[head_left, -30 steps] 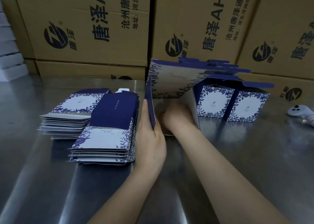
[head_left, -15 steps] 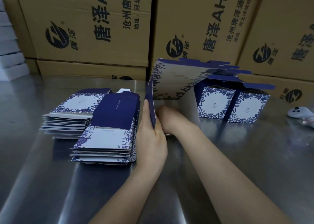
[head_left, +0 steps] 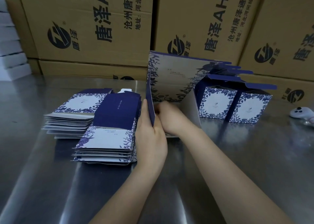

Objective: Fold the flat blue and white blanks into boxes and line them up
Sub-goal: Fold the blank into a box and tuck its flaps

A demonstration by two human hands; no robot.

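Right grip (head_left: 171, 118) has slid toward nine o'clock inside the half-opened blank (head_left: 171, 77). Its fingers are hidden, so I cannot tell whether it clasps anything. Left grip (head_left: 151, 138) pinches the blank's blue side panel upright, likely bracing it for folding. Finished boxes (head_left: 234, 103) stand at two o'clock on the table (head_left: 237, 164).

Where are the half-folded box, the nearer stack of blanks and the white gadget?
half-folded box (head_left: 171, 77): head view, big flowery panel.
nearer stack of blanks (head_left: 105, 138): head view, top blank's white patch.
white gadget (head_left: 294, 114): head view, rounded top.
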